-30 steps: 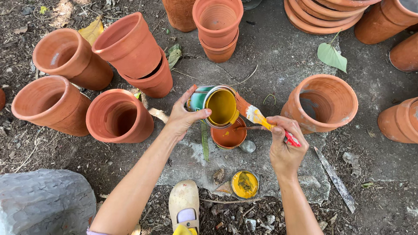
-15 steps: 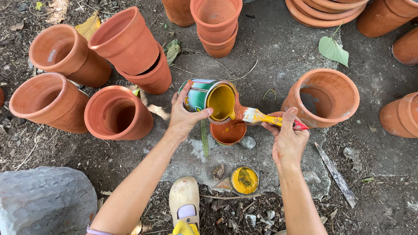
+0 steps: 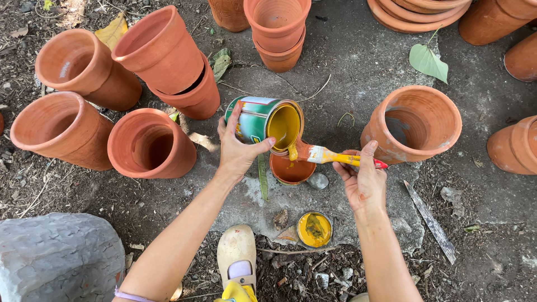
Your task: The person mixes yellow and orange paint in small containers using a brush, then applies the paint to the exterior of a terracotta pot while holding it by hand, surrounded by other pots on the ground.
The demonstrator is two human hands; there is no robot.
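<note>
My left hand (image 3: 238,150) grips a green tin of yellow paint (image 3: 267,121), tipped on its side with its open mouth facing me. Yellow paint runs off the rim onto the bristles of a paintbrush (image 3: 330,157) with a yellow and red handle, which my right hand (image 3: 364,182) holds level beneath the rim. Directly under the tin sits a small terracotta saucer (image 3: 291,170) on the ground. The tin's round lid (image 3: 314,229), coated in yellow paint, lies near my foot.
Terracotta pots lie tipped at left (image 3: 151,142) and stand stacked behind (image 3: 277,28). One upright pot (image 3: 414,123) is to the right. A grey rock (image 3: 59,257) sits at lower left, my shoe (image 3: 238,254) below, and a flat stick (image 3: 430,221) on the dirt.
The tin has tipped further and dropped lower over the saucer. My right hand has turned the brush level and brought its bristles under the tin's rim, where paint now runs.
</note>
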